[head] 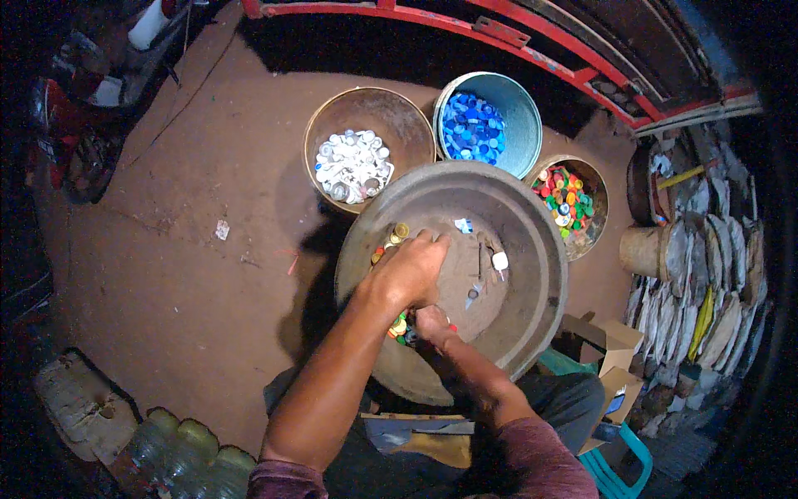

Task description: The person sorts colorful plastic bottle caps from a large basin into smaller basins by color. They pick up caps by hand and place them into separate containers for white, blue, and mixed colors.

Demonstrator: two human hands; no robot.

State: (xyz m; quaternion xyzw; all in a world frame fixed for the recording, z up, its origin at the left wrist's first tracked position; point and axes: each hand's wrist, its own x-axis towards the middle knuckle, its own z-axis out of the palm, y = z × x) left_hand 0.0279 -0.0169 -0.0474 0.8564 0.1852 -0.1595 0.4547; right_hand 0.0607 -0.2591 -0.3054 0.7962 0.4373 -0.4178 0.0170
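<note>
A wide, dusty basin (536,274) lies before me, with both my hands inside it. My left hand (408,265) is stretched over the basin's left part, beside gold and red bottle caps (399,234); its palm side is hidden. Just below it, my right hand (433,321) has its fingers curled near a small heap of green, yellow and red caps (399,327); what lies under the fingers cannot be seen. A white cap (500,261), a scrap of blue and white wrapper (463,225) and some thin debris lie on the basin's floor to the right.
Past the basin stand a bucket of white caps (355,163), a bucket of blue caps (474,128) and a bucket of mixed-colour caps (564,199). Stacked sacks (704,268) and an open cardboard box (620,349) are at the right. A red metal frame (436,22) spans the far side.
</note>
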